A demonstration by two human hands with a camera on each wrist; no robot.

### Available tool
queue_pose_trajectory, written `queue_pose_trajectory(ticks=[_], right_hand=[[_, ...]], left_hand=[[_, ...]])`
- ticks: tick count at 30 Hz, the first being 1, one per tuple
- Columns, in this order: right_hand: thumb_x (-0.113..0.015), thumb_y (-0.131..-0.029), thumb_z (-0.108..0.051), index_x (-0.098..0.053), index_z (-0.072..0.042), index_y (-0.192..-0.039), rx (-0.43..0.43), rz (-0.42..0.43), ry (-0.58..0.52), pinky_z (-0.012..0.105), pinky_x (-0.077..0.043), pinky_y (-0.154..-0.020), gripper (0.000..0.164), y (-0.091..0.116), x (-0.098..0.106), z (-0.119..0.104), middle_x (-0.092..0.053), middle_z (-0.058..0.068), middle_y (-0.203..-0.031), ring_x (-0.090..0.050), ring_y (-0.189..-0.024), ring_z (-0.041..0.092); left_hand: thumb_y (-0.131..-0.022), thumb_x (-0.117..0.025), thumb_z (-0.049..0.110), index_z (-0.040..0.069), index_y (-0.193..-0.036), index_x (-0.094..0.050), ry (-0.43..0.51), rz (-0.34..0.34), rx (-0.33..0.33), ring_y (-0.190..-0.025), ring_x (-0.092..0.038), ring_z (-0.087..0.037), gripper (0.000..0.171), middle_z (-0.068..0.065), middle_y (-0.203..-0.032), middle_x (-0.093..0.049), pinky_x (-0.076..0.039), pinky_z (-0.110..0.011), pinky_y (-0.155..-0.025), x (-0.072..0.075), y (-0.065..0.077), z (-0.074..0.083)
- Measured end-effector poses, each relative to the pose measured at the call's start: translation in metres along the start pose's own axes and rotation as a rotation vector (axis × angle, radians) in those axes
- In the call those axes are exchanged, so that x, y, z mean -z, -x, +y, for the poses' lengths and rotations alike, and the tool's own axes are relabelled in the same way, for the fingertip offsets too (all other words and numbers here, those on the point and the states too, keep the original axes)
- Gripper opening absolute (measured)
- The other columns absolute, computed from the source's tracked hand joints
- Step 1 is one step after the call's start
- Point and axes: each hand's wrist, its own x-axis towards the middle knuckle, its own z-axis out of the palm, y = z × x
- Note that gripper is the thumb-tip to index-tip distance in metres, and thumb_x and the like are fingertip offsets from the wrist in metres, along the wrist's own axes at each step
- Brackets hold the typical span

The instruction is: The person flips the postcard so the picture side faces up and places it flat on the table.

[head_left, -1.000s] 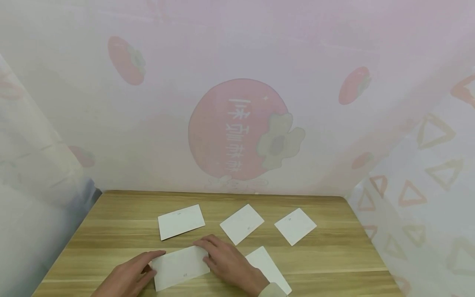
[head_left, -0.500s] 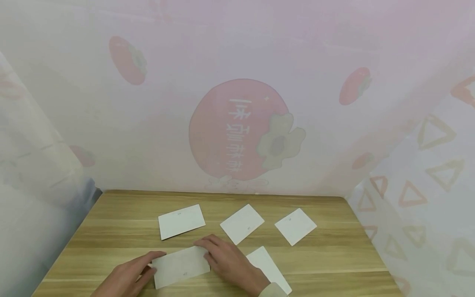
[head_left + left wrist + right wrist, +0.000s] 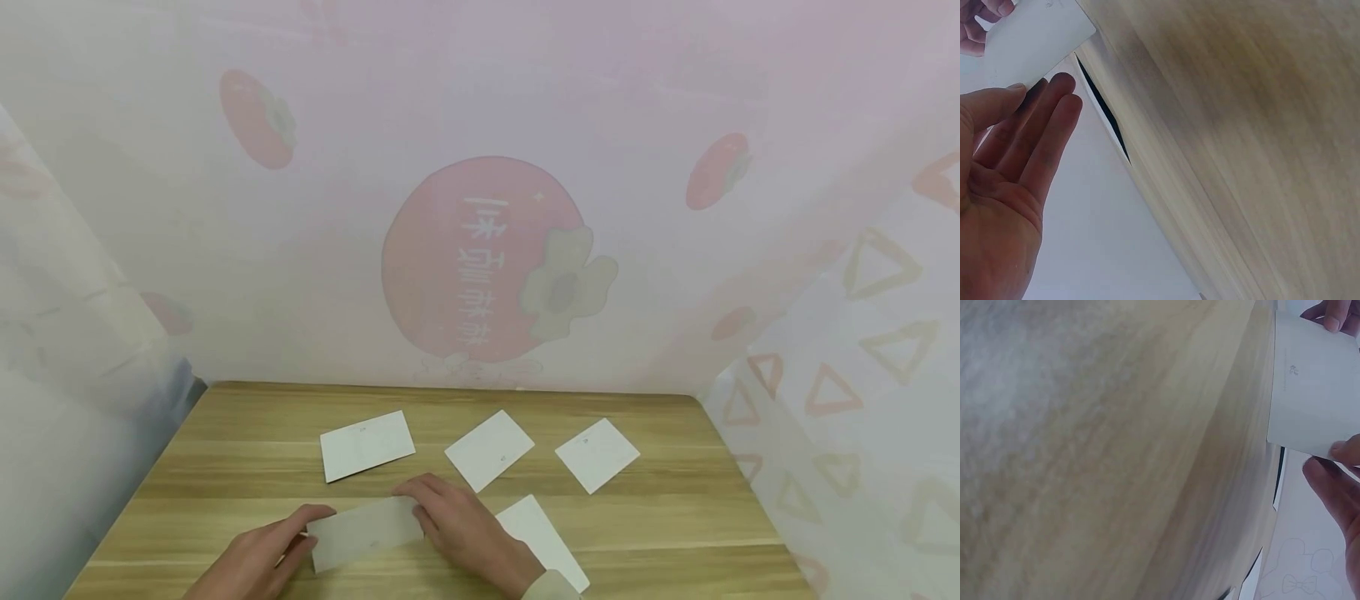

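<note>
A white rectangular card [image 3: 363, 533] with a tiny printed mark is held between both hands at the near side of the table, tilted up from the surface. My left hand [image 3: 258, 550] pinches its left end between thumb and fingers; in the left wrist view the thumb lies on the face of the card [image 3: 1035, 44] and the other fingers extend behind it. At the right end, my right hand [image 3: 465, 529] pinches the upper corner. The right wrist view shows the card [image 3: 1313, 387] standing steeply, its lower edge close to the wood.
Three similar white cards lie along the back of the wooden table [image 3: 675, 517]: a left card [image 3: 367, 446], a middle card [image 3: 490, 451] and a right card [image 3: 597, 456]. Another card [image 3: 543, 542] lies partly behind my right forearm. Printed cloth [image 3: 322, 292] hangs around the table.
The held card has tilted further; its near edge has shifted up in the head view and its face looks darker and narrower. Both hands have stayed nearly in place.
</note>
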Motion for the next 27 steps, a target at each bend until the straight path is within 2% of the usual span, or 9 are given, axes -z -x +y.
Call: queue_pose_trajectory(ticks=[4,8,13,17,20,24,27], right_hand=[[-0.069,-0.104,-0.003,-0.067,-0.018,-0.14,0.027,0.014,0.007,0.014,-0.057,-0.097,0.038,-0.0017,0.0022,-0.0016,-0.073,-0.007,-0.134,-0.071,-0.119,0.003],[-0.07,-0.103,-0.003,-0.067,-0.018,-0.138,0.039,0.027,0.022,0.014,-0.057,-0.096,0.039,-0.0023,0.0024,-0.0016,-0.073,-0.007,-0.133,-0.072,-0.118,0.002],[-0.07,-0.102,-0.003,-0.067,-0.02,-0.136,0.047,0.045,0.041,0.015,-0.058,-0.098,0.038,-0.0007,-0.0001,-0.0011,-0.075,-0.006,-0.132,-0.072,-0.12,0.004],[-0.07,-0.104,-0.004,-0.066,-0.02,-0.137,0.034,0.03,0.034,0.016,-0.058,-0.097,0.037,0.0006,-0.0004,-0.0029,-0.075,-0.006,-0.132,-0.073,-0.118,0.005],[-0.069,-0.105,-0.005,-0.067,-0.02,-0.137,0.015,0.013,0.018,0.018,-0.059,-0.097,0.035,0.0011,-0.0001,-0.0039,-0.075,-0.005,-0.133,-0.074,-0.118,0.006],[-0.069,-0.106,-0.006,-0.068,-0.02,-0.137,0.006,0.009,0.005,0.019,-0.06,-0.098,0.034,0.0011,-0.0002,-0.0045,-0.076,-0.005,-0.134,-0.074,-0.119,0.006],[-0.07,-0.105,-0.005,-0.069,-0.019,-0.136,0.022,0.018,0.006,0.017,-0.059,-0.097,0.034,0.0009,-0.0001,-0.0043,-0.075,-0.006,-0.134,-0.074,-0.118,0.006]], left_hand=[[-0.098,-0.078,0.005,0.022,-0.134,-0.063,-0.004,0.038,-0.065,-0.081,-0.068,0.007,0.043,0.023,-0.087,-0.071,-0.055,-0.021,-0.062,-0.0004,0.0003,-0.0019],[-0.097,-0.077,0.002,0.021,-0.134,-0.063,0.0,0.06,-0.099,-0.079,-0.068,0.006,0.044,0.024,-0.082,-0.068,-0.053,-0.021,-0.06,-0.001,0.0003,-0.0029],[-0.099,-0.076,0.001,0.019,-0.135,-0.062,0.001,0.056,-0.092,-0.077,-0.068,0.005,0.043,0.024,-0.08,-0.066,-0.049,-0.02,-0.058,-0.0016,0.0014,-0.002],[-0.098,-0.077,0.002,0.02,-0.138,-0.061,-0.001,0.018,-0.069,-0.079,-0.072,0.003,0.046,0.025,-0.078,-0.066,-0.052,-0.02,-0.059,-0.0008,0.0031,-0.0022],[-0.098,-0.075,0.001,0.019,-0.14,-0.062,0.023,-0.016,-0.061,-0.068,-0.063,0.006,0.047,0.027,-0.073,-0.058,-0.048,-0.02,-0.058,0.0004,0.0037,-0.0028],[-0.098,-0.073,-0.001,0.017,-0.138,-0.064,0.052,-0.026,-0.062,-0.058,-0.04,0.008,0.045,0.025,-0.071,-0.049,-0.039,-0.019,-0.056,0.001,0.0042,-0.0022],[-0.098,-0.074,-0.001,0.018,-0.137,-0.065,0.042,-0.013,-0.065,-0.058,-0.038,0.009,0.044,0.025,-0.073,-0.05,-0.039,-0.019,-0.056,0.0006,0.0047,-0.0017]])
